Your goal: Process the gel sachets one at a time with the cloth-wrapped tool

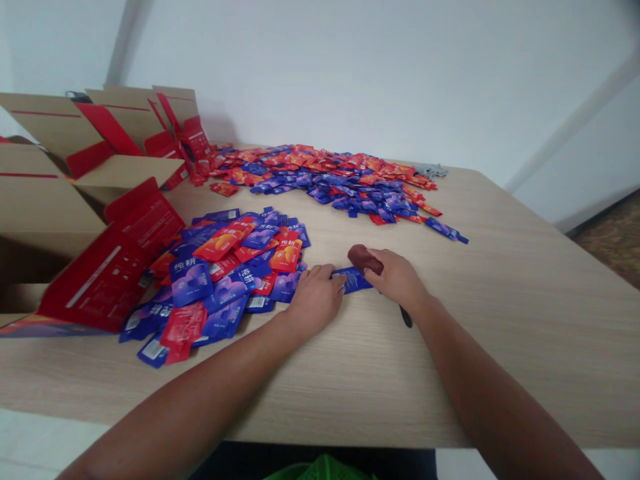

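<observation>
Blue pouch [353, 280] lies flat on the table [350, 380], between the two hands. The left hand [317, 295] covers its left end; whether it pinches or merely presses, I cannot tell. The right hand [399, 277] is closed round a brown object [363, 256] above the other end. If the left hand's hold is light, a sideways push could skid the pouch into the pile of pouches [227, 267] just beyond that hand.

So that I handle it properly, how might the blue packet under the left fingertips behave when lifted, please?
The blue packet looks thin, so it may be light and floppy; lying flat, it seems unlikely to roll.
</observation>
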Demonstrator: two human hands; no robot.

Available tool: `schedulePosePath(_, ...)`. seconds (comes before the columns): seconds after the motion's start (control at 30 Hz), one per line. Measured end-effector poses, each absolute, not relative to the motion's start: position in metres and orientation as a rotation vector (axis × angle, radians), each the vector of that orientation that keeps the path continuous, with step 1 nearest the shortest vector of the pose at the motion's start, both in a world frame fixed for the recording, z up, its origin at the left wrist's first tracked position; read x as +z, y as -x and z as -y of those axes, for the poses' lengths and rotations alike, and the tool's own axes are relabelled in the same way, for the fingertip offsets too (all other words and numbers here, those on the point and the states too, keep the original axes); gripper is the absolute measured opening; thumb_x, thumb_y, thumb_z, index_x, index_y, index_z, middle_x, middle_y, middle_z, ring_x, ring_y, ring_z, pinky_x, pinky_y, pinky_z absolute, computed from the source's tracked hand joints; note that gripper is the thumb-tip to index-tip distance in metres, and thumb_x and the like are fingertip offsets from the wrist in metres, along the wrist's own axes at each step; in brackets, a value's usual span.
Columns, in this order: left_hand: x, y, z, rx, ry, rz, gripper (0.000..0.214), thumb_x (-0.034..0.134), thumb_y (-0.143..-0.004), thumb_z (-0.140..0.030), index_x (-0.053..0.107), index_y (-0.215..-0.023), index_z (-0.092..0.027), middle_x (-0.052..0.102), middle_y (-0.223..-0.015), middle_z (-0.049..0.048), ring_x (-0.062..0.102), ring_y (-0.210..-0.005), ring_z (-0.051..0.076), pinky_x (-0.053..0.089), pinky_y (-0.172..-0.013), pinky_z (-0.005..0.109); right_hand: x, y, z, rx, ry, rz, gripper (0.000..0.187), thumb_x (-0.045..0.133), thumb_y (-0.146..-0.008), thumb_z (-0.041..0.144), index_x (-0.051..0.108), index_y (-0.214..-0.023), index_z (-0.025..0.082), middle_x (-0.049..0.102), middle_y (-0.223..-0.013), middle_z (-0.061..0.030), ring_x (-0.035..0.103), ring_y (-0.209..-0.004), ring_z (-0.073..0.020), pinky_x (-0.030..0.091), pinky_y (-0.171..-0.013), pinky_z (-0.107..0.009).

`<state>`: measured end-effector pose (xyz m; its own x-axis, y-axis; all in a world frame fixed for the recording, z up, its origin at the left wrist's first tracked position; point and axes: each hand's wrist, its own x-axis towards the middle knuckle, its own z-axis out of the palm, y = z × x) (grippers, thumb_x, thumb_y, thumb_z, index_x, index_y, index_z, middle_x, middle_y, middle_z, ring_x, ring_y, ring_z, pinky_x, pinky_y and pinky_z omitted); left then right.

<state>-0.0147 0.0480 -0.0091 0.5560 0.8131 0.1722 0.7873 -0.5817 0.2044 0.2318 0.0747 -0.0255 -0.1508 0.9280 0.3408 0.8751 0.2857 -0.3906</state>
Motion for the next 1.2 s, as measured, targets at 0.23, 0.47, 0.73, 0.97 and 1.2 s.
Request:
schedulePosePath(0.23, -0.008, 0.015, -0.047, 0.384, -2.685, -1.368, 0.033, 0.056, -0.105, -0.026, 0.074, -0.133, -0.026, 0.065, -0.142, 0.0115, 0.061, -0.126, 0.03, 0.051, -0.105, 0.047, -0.02, -0.223, -0.071, 0.105, 1.396, 1.861, 0.055, 0.069, -0.092, 0.034, 0.066, -0.146, 0.022, 0.075, -0.131, -0.0132, 0.073, -0.117, -0.0332, 0.058, -0.106, -0.052)
schedulePosePath(0.47, -0.004, 0.013, -0.046, 0.361, -2.678, -1.381, 0.032, 0.055, -0.104, -0.024, 0.074, -0.13, -0.027, 0.068, -0.131, 0.0108, 0.062, -0.122, 0.03, 0.051, -0.101, 0.046, -0.03, -0.213, -0.068, 0.299, 1.299, 2.135, 0.058, 0.071, -0.094, 0.03, 0.062, -0.151, 0.027, 0.072, -0.138, -0.0113, 0.07, -0.125, -0.0312, 0.057, -0.11, -0.051)
schedulePosePath(0.73, -0.011, 0.016, -0.048, 0.403, -2.7, -1.359, 0.034, 0.057, -0.104, -0.025, 0.073, -0.134, -0.028, 0.068, -0.134, 0.0095, 0.062, -0.122, 0.03, 0.05, -0.101, 0.046, -0.033, -0.217, -0.071, 0.278, 1.377, 2.118, 0.059, 0.071, -0.094, 0.032, 0.062, -0.152, 0.025, 0.074, -0.136, -0.012, 0.071, -0.123, -0.0319, 0.057, -0.109, -0.05)
schedulePosePath(0.97, -0.01, 0.015, -0.047, 0.41, -2.708, -1.351, 0.033, 0.055, -0.106, -0.027, 0.073, -0.133, -0.026, 0.068, -0.135, 0.0105, 0.062, -0.122, 0.03, 0.05, -0.103, 0.047, -0.031, -0.22, -0.073, 0.193, 1.558, 2.067, 0.056, 0.069, -0.094, 0.035, 0.066, -0.148, 0.021, 0.076, -0.129, -0.015, 0.073, -0.116, -0.0345, 0.058, -0.104, -0.051)
schedulePosePath(1.2, -0.005, 0.015, -0.046, 0.377, -2.703, -1.354, 0.034, 0.054, -0.105, -0.026, 0.074, -0.133, -0.026, 0.067, -0.135, 0.012, 0.061, -0.122, 0.03, 0.05, -0.103, 0.047, -0.026, -0.221, -0.071, 0.105, 1.543, 1.935, 0.055, 0.068, -0.094, 0.037, 0.066, -0.147, 0.021, 0.074, -0.132, -0.0155, 0.072, -0.119, -0.0355, 0.058, -0.106, -0.052)
